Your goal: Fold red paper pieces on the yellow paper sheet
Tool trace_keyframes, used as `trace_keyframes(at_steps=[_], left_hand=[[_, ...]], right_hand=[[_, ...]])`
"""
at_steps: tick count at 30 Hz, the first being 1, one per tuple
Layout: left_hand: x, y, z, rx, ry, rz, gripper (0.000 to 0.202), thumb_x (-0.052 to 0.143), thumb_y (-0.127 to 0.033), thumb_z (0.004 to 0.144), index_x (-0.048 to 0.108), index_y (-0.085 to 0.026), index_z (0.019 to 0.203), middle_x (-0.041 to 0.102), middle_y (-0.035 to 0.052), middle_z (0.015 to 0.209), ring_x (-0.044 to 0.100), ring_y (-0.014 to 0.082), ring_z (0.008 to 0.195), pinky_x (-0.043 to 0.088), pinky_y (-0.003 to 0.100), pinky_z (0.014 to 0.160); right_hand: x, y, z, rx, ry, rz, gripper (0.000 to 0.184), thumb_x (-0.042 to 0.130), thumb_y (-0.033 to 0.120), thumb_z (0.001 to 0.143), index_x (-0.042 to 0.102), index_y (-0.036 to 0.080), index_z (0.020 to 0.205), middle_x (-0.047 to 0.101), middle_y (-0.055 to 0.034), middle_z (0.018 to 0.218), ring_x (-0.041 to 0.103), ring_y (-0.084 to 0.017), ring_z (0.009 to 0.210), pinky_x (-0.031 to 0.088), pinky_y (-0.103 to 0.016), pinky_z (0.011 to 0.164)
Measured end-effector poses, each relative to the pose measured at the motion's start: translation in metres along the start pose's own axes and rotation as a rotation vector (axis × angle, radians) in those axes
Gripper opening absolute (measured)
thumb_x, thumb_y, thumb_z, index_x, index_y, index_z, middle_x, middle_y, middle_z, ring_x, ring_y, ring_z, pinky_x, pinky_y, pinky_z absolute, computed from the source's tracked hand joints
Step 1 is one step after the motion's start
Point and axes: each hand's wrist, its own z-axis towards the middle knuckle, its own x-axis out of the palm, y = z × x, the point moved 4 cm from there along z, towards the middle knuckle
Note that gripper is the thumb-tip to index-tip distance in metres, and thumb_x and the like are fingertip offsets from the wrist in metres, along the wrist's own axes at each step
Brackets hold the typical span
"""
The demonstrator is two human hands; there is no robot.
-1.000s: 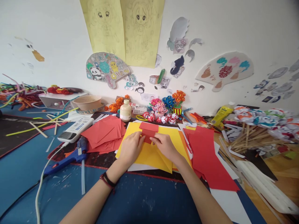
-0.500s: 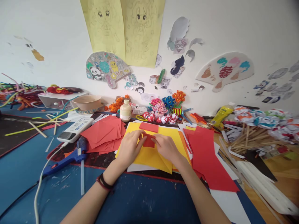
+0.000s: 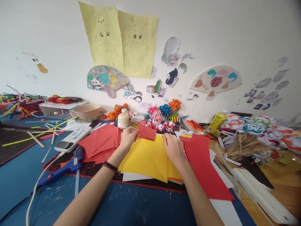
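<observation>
My left hand [image 3: 129,138] pinches the left end of a small red paper rectangle [image 3: 147,131] between thumb and fingers. That piece lies over the far edge of a yellow paper sheet [image 3: 145,160]. My right hand [image 3: 174,147] is at the sheet's far right corner, apart from the red rectangle. Its fingers are curled together, and anything in them is hidden. The yellow sheet has diagonal creases and rests on white and orange paper.
Red paper squares [image 3: 101,142] lie to the left, longer red sheets [image 3: 199,163] to the right. A blue glue gun [image 3: 58,171] with its cord, a white power strip [image 3: 74,139] and a cream bottle [image 3: 123,119] stand around. Paper flowers [image 3: 156,114] line the wall.
My hands have moved apart and away from me. The small red piece that was between them no longer shows there. My left hand now grips the red rectangle at the far edge.
</observation>
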Motion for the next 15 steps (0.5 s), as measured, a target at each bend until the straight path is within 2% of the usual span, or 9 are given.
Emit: trace_keyframes(at_steps=[3, 5, 10, 13, 15], left_hand=[[0.021, 0.016, 0.023, -0.076, 0.057, 0.018, 0.018, 0.052, -0.027, 0.074, 0.058, -0.013, 0.064, 0.066, 0.0059, 0.058, 0.057, 0.0112, 0.047, 0.046, 0.022, 0.049], [0.028, 0.025, 0.031, -0.105, 0.061, 0.065, 0.019, 0.051, -0.025, 0.073, 0.058, -0.013, 0.060, 0.068, 0.0082, 0.059, 0.060, 0.0125, 0.049, 0.047, 0.022, 0.050], [0.023, 0.032, 0.034, -0.068, 0.017, 0.313, 0.018, 0.055, -0.024, 0.069, 0.061, -0.014, 0.054, 0.067, 0.0077, 0.055, 0.063, 0.0167, 0.055, 0.046, 0.024, 0.056], [0.020, 0.026, 0.029, 0.014, -0.056, 0.484, 0.013, 0.058, -0.023, 0.069, 0.063, -0.014, 0.062, 0.070, 0.0120, 0.068, 0.065, 0.0237, 0.071, 0.044, 0.030, 0.066], [0.018, 0.019, 0.023, 0.057, -0.112, 0.565, 0.015, 0.056, -0.023, 0.071, 0.064, -0.011, 0.078, 0.070, 0.0170, 0.082, 0.064, 0.0286, 0.082, 0.043, 0.034, 0.071]], right_hand=[[0.009, -0.011, 0.000, 0.055, 0.059, 0.018, 0.019, 0.044, 0.014, 0.092, 0.060, 0.020, 0.098, 0.069, -0.0055, 0.091, 0.063, -0.020, 0.079, 0.029, -0.028, 0.056], [0.013, -0.014, 0.000, 0.057, 0.098, 0.026, 0.019, 0.046, 0.012, 0.090, 0.060, 0.020, 0.099, 0.069, -0.0055, 0.094, 0.063, -0.020, 0.080, 0.030, -0.028, 0.057], [0.020, -0.019, -0.001, 0.049, 0.135, 0.020, 0.021, 0.047, 0.011, 0.087, 0.062, 0.021, 0.099, 0.070, -0.0056, 0.094, 0.064, -0.021, 0.079, 0.032, -0.028, 0.058], [0.019, -0.020, 0.000, 0.057, 0.118, 0.034, 0.023, 0.047, 0.009, 0.085, 0.063, 0.020, 0.098, 0.070, -0.0058, 0.092, 0.064, -0.021, 0.076, 0.034, -0.029, 0.058], [0.010, -0.016, 0.002, 0.073, 0.070, 0.099, 0.025, 0.046, 0.008, 0.085, 0.064, 0.020, 0.098, 0.070, -0.0061, 0.092, 0.064, -0.022, 0.077, 0.036, -0.029, 0.059]])
